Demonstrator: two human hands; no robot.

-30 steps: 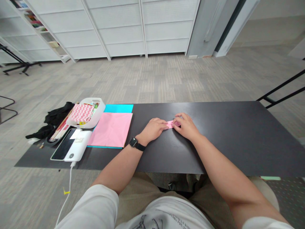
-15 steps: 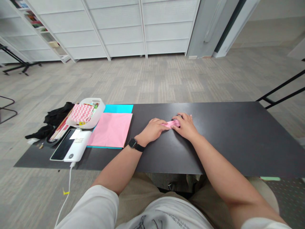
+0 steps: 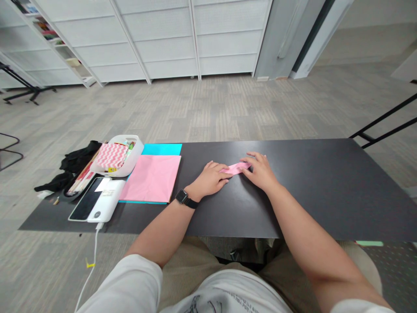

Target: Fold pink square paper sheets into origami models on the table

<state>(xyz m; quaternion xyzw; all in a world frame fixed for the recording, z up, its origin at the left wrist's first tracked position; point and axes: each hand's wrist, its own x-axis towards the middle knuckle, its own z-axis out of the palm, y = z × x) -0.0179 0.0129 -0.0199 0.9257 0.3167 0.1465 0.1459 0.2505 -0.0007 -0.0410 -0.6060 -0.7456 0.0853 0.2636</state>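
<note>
A narrow strip of folded pink paper (image 3: 236, 168) lies on the dark table between my hands, slanting slightly up to the right. My left hand (image 3: 211, 177), with a black watch (image 3: 181, 196) on its wrist, holds the strip's left end down under its fingers, which hide that end. At the right end, my right hand (image 3: 259, 170) has the paper between thumb and index finger; its other fingers are spread a little above.
Left of my hands, a pink paper sheet (image 3: 151, 178) lies on a cyan sheet (image 3: 163, 149). Beyond it are a white basket (image 3: 135, 158), a phone (image 3: 86, 200), a white power bank (image 3: 106, 204) with a cable (image 3: 95, 243), and black cloth (image 3: 80, 157). The table (image 3: 319, 187) extends right.
My right hand has shifted slightly right and its fingers have loosened, so more of the pink strip shows, lying flatter. My left hand has stayed nearly still.
</note>
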